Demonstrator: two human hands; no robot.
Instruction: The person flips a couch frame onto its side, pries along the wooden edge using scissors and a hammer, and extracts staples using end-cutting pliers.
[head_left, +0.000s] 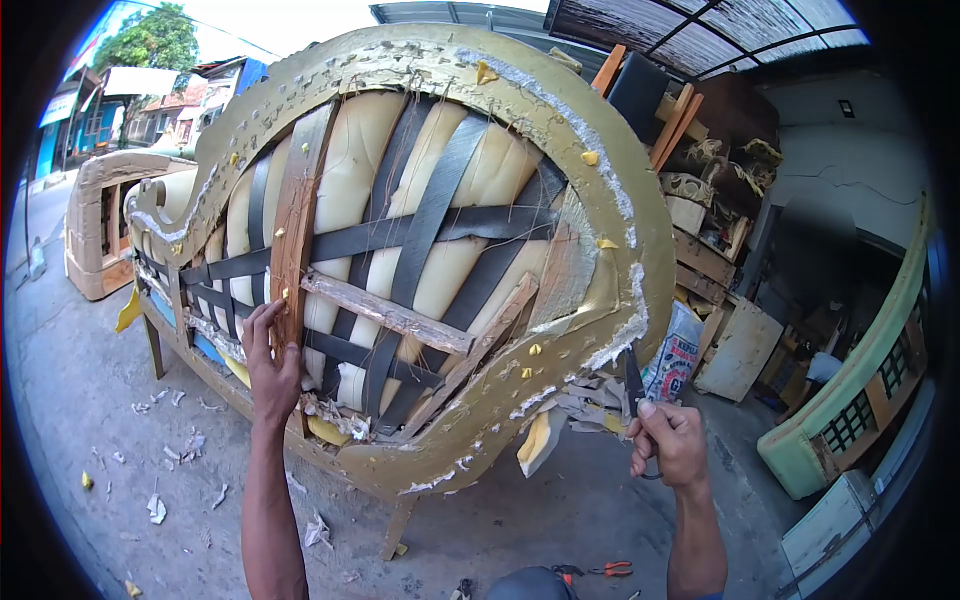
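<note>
In front of me stands a stripped sofa back [620, 240] with a curved, gold-painted wooden frame, seen from behind. Black webbing straps [430, 235] cross over cream padding inside it. My left hand [272, 365] rests at the lower left edge of a brown wooden upright [300, 215], fingers extended and touching the wood. My right hand [672, 443] is closed around a dark scissors-like tool [633, 378], its narrow tip pointing up near the frame's right edge. A ragged white strip [628, 325] runs along that edge beside the tip.
Pliers with orange handles [612, 569] lie on the concrete floor by my knee [532, 584]. White scraps [187, 447] are scattered at left. A printed sack [676, 350] stands behind my right hand. A pale green furniture frame [860, 400] leans at right; another frame [100, 225] stands far left.
</note>
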